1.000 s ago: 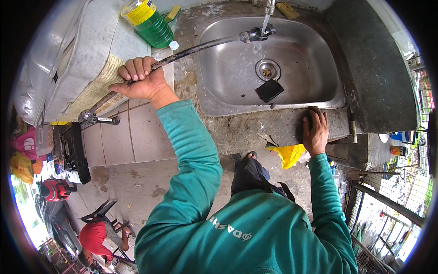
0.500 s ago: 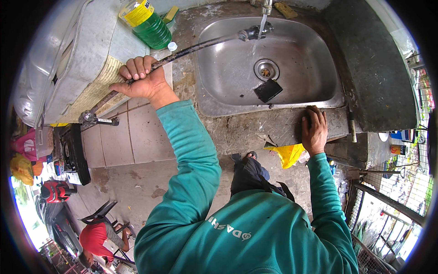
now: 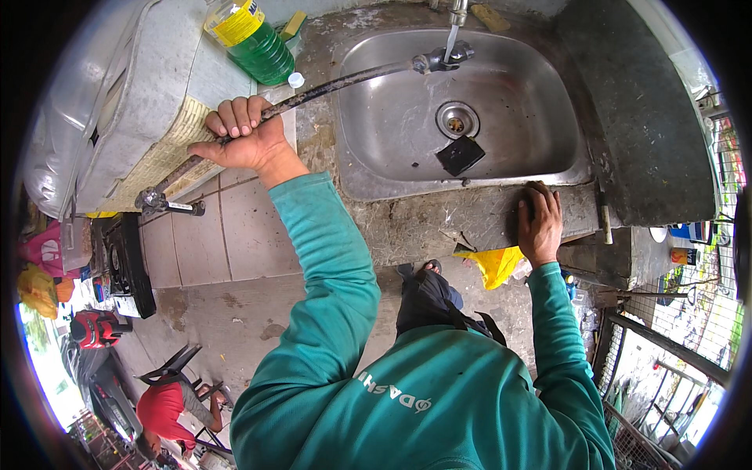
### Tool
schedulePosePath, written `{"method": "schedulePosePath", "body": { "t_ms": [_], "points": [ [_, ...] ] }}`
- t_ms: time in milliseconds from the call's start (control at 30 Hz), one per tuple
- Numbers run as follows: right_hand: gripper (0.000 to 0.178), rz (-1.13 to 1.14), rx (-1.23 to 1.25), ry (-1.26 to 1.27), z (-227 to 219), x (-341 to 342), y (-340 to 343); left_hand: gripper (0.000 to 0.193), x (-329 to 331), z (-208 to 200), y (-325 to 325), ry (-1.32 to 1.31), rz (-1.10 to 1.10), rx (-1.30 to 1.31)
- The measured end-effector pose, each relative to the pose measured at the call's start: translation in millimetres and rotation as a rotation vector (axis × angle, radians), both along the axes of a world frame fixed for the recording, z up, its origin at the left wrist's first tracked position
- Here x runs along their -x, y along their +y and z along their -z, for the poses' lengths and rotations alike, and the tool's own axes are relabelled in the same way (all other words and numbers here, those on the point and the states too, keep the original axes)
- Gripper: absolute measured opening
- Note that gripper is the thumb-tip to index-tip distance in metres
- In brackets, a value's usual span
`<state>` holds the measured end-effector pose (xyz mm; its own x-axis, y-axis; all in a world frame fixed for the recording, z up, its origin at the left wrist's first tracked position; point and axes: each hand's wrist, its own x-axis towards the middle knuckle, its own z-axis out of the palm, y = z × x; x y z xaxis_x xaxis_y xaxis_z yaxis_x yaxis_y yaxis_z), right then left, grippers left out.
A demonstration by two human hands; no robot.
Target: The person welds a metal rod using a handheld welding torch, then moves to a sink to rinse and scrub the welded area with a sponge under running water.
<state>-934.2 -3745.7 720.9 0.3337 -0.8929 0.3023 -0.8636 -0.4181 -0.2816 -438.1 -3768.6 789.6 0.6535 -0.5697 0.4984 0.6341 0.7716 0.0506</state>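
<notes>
The concrete tabletop runs across the upper part of the view, its front edge rough and chipped, with a wide bare strip between that edge and the sink; to the right a dark slab covers it up to the far rim. The steel sink sits sunk in the middle, its basin mostly open; a drain lies at the centre and a flat black square piece rests just in front of it, near the front wall. On the left a grey padded cover slopes down over something bulky, crowding the tabletop's left edge; the tiled wall drops below it to the floor. A long dark hose stretches from a metal fitting low on the left, up across the tabletop's corner and over the sink's left rim, ending in a nozzle just under the tap, where a thin stream of water falls. The left hand is clenched round the hose, above the tabletop's left edge; the right hand lies flat, fingers spread, pressed on the tabletop's front edge, holding nothing. A green bottle lies tilted near the back left corner, its small cap touching the hose.
</notes>
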Motion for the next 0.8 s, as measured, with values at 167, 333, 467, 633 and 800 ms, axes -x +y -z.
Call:
{"method": "schedulePosePath", "body": {
  "t_ms": [167,333,467,633,800],
  "points": [
    [0.031,-0.002,0.019,-0.003,-0.9,-0.7,0.5,0.078,-2.2,1.3,1.5,0.015,0.002,0.005],
    [0.03,0.004,0.016,0.002,-0.8,-1.0,0.4,0.081,-5.6,3.3,1.5,-0.015,-0.008,0.01],
    [0.03,0.007,0.015,0.003,-1.3,-2.1,0.4,0.077,-5.0,3.5,1.5,0.017,-0.042,-0.013],
    [0.03,0.008,0.009,0.006,-1.8,-2.3,0.2,0.077,-3.7,1.8,2.3,0.015,-0.032,-0.004],
    [0.03,-0.001,0.016,0.004,-0.5,-1.2,0.0,0.078,-5.1,1.5,3.4,0.007,-0.021,-0.001]
  ]
}}
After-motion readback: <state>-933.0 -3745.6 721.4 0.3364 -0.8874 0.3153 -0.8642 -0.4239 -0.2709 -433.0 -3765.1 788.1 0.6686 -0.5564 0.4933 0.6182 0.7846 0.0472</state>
